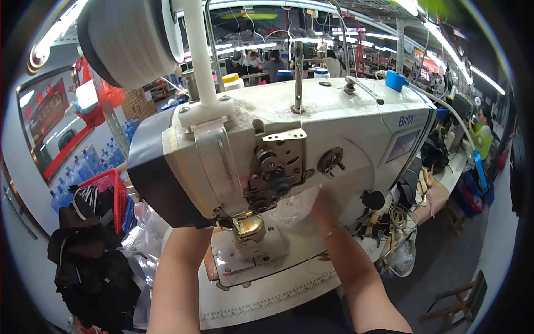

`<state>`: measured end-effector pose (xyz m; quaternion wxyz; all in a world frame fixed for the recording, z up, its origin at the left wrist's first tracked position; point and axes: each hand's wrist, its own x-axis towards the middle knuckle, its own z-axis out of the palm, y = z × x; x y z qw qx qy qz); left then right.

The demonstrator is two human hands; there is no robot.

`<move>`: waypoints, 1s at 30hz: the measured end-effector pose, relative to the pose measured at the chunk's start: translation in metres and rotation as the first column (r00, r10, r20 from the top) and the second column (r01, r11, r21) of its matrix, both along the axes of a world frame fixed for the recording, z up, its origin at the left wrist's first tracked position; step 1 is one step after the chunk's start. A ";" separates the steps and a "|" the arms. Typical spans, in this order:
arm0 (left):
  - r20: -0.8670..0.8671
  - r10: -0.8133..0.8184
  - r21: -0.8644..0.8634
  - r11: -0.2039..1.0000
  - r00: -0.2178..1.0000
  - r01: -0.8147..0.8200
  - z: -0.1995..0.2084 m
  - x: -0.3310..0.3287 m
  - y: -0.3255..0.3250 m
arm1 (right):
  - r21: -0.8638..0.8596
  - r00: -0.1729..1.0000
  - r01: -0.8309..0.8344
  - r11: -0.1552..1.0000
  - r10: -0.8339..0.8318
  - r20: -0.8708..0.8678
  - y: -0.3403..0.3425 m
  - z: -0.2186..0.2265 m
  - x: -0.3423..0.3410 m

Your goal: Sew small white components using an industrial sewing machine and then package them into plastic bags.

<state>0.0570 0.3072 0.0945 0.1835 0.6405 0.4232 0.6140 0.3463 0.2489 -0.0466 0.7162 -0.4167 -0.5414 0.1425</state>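
A large white industrial sewing machine (350,122) fills the middle of the view. My left hand (192,236) reaches behind its dark end cover, so only the forearm and wrist show and the fingers are hidden. On the other side, my right hand (321,209) goes under the machine's arm, right beside a clear plastic bag (295,206). Its fingers are hidden too, and whether it grips the bag cannot be made out. Between both forearms sit the brass-coloured presser area (250,227) and the metal needle plate (267,255).
A big thread spool (130,42) stands on top at the left. Black fabric pieces (92,273) and a red basket (118,200) lie to the left, with clear plastic (143,239) beside them. Cords and clips (389,222) crowd the right. A wooden stool (461,300) stands low right.
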 end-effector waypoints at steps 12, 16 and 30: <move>0.267 -0.046 0.046 0.998 0.963 0.035 -0.090 -0.020 -0.080 | -0.165 0.569 0.476 0.864 -0.159 0.807 -0.280 0.010 0.002; 0.147 -0.313 0.283 0.922 0.938 0.263 -0.089 0.015 -0.248 | 0.002 0.371 0.622 0.783 -0.297 0.880 -0.291 0.034 0.012; -0.850 -0.232 -0.057 0.933 0.474 0.354 -0.127 0.107 -0.240 | -0.437 0.350 0.527 0.728 0.282 0.893 -0.071 0.066 -0.039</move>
